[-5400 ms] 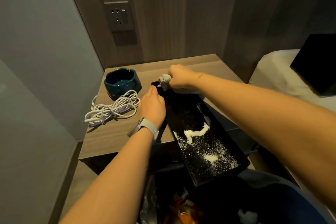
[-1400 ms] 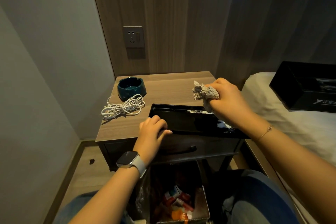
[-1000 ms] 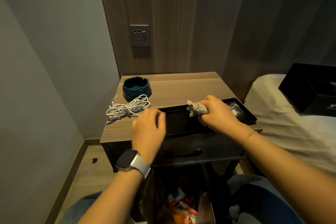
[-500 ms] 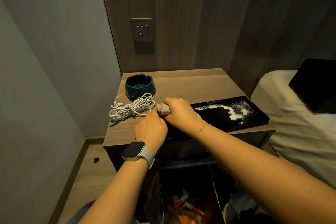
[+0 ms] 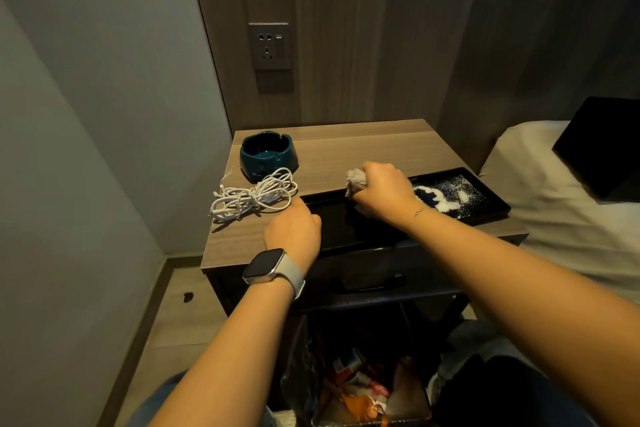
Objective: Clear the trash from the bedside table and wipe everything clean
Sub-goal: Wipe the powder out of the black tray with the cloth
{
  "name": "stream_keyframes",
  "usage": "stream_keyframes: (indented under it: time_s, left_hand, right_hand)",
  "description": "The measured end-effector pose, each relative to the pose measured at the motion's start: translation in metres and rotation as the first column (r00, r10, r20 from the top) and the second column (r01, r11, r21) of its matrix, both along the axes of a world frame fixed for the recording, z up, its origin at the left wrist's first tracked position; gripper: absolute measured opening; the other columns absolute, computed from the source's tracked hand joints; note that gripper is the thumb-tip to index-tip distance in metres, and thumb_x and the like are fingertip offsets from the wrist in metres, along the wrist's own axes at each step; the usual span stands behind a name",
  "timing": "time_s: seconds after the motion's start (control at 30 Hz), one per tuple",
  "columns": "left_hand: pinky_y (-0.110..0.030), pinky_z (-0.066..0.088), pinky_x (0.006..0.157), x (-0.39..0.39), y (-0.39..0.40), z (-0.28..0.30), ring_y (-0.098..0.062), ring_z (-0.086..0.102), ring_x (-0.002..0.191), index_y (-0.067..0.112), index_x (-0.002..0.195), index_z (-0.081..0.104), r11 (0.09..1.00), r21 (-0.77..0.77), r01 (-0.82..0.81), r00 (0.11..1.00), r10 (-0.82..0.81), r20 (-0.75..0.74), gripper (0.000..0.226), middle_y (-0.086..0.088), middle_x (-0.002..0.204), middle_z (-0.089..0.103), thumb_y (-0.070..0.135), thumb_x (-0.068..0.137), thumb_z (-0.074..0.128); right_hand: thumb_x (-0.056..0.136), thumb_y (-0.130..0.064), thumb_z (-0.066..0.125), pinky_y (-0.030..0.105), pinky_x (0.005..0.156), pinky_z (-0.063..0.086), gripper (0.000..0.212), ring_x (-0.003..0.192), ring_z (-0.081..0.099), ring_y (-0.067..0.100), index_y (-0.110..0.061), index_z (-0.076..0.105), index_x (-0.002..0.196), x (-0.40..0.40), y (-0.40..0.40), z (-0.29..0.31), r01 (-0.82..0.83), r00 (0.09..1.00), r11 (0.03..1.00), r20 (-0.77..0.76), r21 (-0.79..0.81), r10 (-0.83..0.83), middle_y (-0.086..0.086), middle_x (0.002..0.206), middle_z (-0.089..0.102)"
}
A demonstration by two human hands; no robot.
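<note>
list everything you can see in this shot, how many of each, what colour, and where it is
Wooden bedside table: one, brown, centre.
Ceramic ashtray: one, teal, table's back left.
Coiled cable: one, white, before the ashtray.
Rectangular tray: one, black, table front, white powder at its right end.
Crumpled cloth: one, grey, in the right hand.
Wall socket: one, grey, above table.
Trash bin: one, dark, below.
Left hand: on the tray's left end.
Right hand: grips cloth.

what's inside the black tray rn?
White powder is scattered over the right end of the tray. The right hand presses a crumpled rag into the middle. The left part looks bare. Whatever lies under hand and rag is hidden.
</note>
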State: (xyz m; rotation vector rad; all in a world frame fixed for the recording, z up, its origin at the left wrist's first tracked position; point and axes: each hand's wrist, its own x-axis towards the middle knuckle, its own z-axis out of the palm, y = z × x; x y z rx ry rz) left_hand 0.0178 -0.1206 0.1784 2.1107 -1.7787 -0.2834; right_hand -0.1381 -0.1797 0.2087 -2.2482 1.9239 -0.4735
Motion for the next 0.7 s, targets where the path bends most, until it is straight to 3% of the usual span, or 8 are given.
stream_keyframes:
  time_s: [0.2, 0.47, 0.7]
  left_hand:
    - [-0.039, 0.047, 0.074, -0.001, 0.004, 0.004, -0.038, 0.061, 0.097, 0.004, 0.116, 0.049, 1.0, 0.0, -0.002, 1.0, 0.002, -0.011, 0.027, -0.019, 0.108, 0.063, 0.021, 0.095, 0.042]
    - [-0.04, 0.047, 0.076, 0.001, 0.002, -0.002, -0.038, 0.061, 0.101, 0.005, 0.117, 0.051, 1.0, 0.006, -0.002, 1.0, 0.002, -0.023, 0.025, -0.019, 0.113, 0.063, 0.015, 0.096, 0.041]
    - [-0.038, 0.043, 0.07, 0.0, 0.004, -0.002, -0.039, 0.06, 0.096, 0.004, 0.113, 0.05, 1.0, -0.009, -0.009, 0.998, 0.009, -0.055, 0.026, -0.019, 0.107, 0.062, 0.02, 0.095, 0.041]
  right_hand:
    - [0.077, -0.026, 0.071, 0.035, 0.064, 0.046, 0.029, 0.092, 0.063, 0.039, -0.006, 0.063, 0.097, -0.031, -0.005, 0.013, 0.116, 0.993, 0.992, -0.031, 0.054, -0.115, 0.018, 0.1, 0.066]
    - [0.082, -0.03, 0.067, 0.032, 0.066, 0.043, 0.025, 0.095, 0.063, 0.034, -0.012, 0.061, 0.099, 0.065, 0.023, 0.005, -0.089, 0.993, 0.995, 0.085, 0.04, 0.085, 0.014, 0.103, 0.066]
    - [0.083, -0.019, 0.063, 0.035, 0.066, 0.041, 0.022, 0.098, 0.061, 0.038, -0.009, 0.056, 0.101, 0.048, 0.017, -0.003, -0.043, 0.999, 0.999, 0.02, 0.015, 0.042, 0.017, 0.105, 0.064]
